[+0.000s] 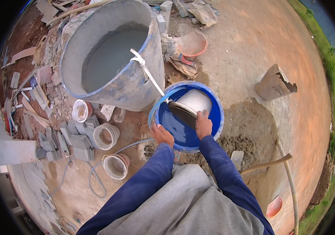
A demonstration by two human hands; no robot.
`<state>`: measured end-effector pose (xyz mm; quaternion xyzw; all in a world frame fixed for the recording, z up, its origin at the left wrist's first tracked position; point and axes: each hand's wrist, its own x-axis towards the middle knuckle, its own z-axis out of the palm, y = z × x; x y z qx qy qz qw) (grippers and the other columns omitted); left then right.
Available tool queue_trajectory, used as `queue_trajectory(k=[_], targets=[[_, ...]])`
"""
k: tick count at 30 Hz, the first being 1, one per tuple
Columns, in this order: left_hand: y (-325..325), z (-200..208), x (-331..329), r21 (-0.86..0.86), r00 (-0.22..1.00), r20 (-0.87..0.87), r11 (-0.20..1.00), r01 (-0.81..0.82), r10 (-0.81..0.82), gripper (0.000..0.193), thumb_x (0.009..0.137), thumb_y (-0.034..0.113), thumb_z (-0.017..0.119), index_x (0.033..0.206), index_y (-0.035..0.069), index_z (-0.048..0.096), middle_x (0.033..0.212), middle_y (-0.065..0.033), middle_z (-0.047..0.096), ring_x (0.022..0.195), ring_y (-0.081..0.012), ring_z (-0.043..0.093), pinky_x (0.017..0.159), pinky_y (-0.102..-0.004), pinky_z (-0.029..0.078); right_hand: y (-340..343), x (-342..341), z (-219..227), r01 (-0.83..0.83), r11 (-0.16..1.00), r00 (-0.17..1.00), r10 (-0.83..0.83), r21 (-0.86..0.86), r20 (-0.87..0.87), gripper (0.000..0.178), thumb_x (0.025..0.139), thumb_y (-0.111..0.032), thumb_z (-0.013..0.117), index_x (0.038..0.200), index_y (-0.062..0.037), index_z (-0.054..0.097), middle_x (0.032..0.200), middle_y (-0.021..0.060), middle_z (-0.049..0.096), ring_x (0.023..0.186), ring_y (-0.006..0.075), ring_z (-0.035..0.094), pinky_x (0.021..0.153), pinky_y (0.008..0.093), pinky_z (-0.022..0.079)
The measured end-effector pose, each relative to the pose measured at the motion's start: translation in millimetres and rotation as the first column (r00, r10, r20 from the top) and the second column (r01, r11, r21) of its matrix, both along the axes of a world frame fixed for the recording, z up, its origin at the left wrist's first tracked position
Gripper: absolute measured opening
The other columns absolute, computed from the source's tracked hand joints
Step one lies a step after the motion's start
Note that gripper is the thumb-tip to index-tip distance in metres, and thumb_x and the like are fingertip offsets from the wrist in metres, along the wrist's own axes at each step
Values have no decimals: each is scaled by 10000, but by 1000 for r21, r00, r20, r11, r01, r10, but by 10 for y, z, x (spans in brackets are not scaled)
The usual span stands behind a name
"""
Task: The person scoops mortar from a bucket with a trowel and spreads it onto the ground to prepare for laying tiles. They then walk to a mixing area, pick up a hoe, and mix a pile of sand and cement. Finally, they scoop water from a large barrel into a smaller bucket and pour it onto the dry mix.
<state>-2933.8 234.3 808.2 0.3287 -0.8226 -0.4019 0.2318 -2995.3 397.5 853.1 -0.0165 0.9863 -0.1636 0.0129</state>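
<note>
In front of me stands a round blue tub (219, 127) with dark liquid in it. A whitish bucket (194, 101) lies tilted inside, its dark mouth toward the liquid. My right hand (204, 124) is closed on the bucket's near rim, thumb and fingers pinching the edge. At the tub's left rim my left hand (162, 135) is curled round what looks like a light blue hose (154, 111); its fingers are partly hidden. The hose bends over the rim into the tub. A white strap (148, 72) runs down from the large tub toward the hose.
Beyond stands a large grey tub (112, 88) part-filled with grey liquid. Small buckets (106, 136) and stacked grey tiles (82, 143) lie left, rubble farther off. On the right are a torn paper sack (275, 83), wet sand (253, 121) and a wooden-handled tool (289, 178).
</note>
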Motion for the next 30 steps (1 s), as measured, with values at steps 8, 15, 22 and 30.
queue_trajectory(k=[8,15,22,30], targets=[[-66,-166,-5,-48,999,-44,999,-27,25,449,951,264,359,1239,-57,482,1230,-283,478,1132,-436,444,981,-495,331,100,191,107,518,651,850,-465,-555,249,221,734,-118,636,914,4,601,856,207,633,729,360,638,690,440,500],[6,-168,21,58,996,-35,995,-83,86,500,954,369,357,1225,-11,536,1193,-275,530,1090,-425,484,948,-495,340,339,682,422,568,143,768,-446,-811,459,212,733,-55,601,928,26,621,799,79,648,687,147,612,605,299,500],[-73,-192,52,49,1000,-12,999,1,-1,510,984,366,315,1219,-46,504,1190,-282,519,1105,-436,460,946,-495,339,526,1089,1228,466,-226,782,-348,-855,518,204,782,-69,581,981,-22,580,831,38,633,655,124,618,545,257,525],[-43,-180,-13,-36,996,86,999,-16,19,526,975,375,297,1200,-40,529,1164,-275,544,1071,-446,505,931,-514,375,907,1798,1286,170,-538,654,-565,-825,503,196,823,-79,575,1014,-57,532,899,30,612,746,123,624,565,294,559]])
